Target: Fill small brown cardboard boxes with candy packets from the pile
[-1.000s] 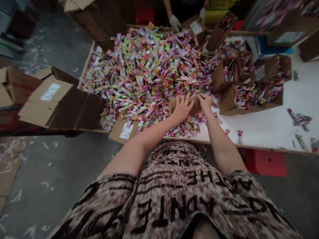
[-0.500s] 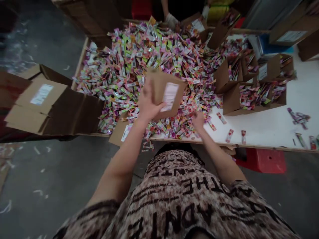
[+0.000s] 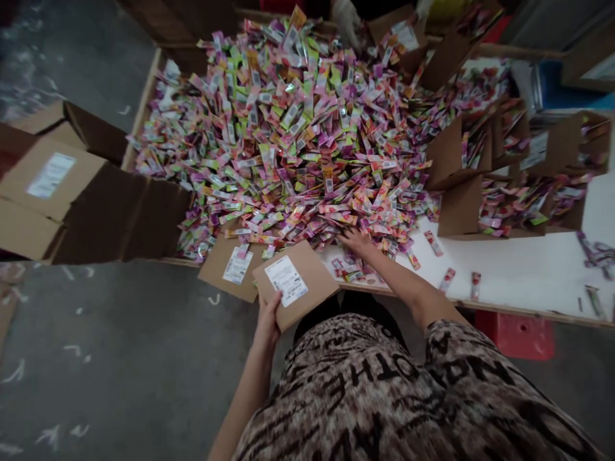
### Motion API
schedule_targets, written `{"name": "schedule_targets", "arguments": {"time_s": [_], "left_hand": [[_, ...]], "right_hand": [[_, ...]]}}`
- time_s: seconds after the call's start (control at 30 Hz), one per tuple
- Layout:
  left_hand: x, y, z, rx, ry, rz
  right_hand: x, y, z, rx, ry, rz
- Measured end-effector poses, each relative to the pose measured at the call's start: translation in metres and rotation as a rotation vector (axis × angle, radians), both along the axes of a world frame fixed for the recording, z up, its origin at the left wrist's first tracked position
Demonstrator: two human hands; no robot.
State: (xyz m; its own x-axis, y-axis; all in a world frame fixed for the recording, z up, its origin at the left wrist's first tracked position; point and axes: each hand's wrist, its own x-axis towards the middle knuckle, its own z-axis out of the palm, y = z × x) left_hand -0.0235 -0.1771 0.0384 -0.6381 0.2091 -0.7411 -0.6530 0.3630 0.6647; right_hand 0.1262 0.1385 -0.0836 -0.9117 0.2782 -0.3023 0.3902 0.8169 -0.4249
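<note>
Left hand [image 3: 268, 318] grips a labelled box [image 3: 294, 283] at lower centre; right hand [image 3: 356, 241] lies open-fingered on the sachet pile [image 3: 298, 134] covering the worktop [image 3: 519, 272].

Brown cardboard box [image 3: 295, 282], pink-green-orange sachets [image 3: 298, 134], white tabletop [image 3: 519, 269], red stool [image 3: 516, 334]

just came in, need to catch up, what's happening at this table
A person stands at a table heaped with colourful packets. Their left hand has a grip on a small cardboard box at the table's near edge, while the right hand lies on the packets. Open boxes holding packets stand to the right. A gloved hand works on the far side.
</note>
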Motion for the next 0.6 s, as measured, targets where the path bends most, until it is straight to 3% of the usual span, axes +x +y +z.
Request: {"name": "schedule_targets", "arguments": {"time_s": [0.17, 0.3, 0.37, 0.47, 0.6], "left_hand": [[0.043, 0.044, -0.023, 0.065, -0.017, -0.013], [0.054, 0.058, -0.036, 0.038, 0.032, 0.044], [0.056, 0.057, -0.041, 0.045, 0.049, 0.088], [0.058, 0.051, -0.049, 0.075, 0.065, 0.165], [0.063, 0.052, -0.061, 0.070, -0.001, 0.193]], "right_hand": [[0.046, 0.079, 0.019, 0.124, 0.150, -0.361], [0.070, 0.154, 0.022, 0.010, 0.427, -0.633], [0.088, 0.182, 0.021, -0.047, 0.487, -0.872], [0.124, 0.207, 0.016, -0.062, 0.441, -1.210], [0.157, 0.214, -0.003, -0.064, 0.263, -1.387]]}}
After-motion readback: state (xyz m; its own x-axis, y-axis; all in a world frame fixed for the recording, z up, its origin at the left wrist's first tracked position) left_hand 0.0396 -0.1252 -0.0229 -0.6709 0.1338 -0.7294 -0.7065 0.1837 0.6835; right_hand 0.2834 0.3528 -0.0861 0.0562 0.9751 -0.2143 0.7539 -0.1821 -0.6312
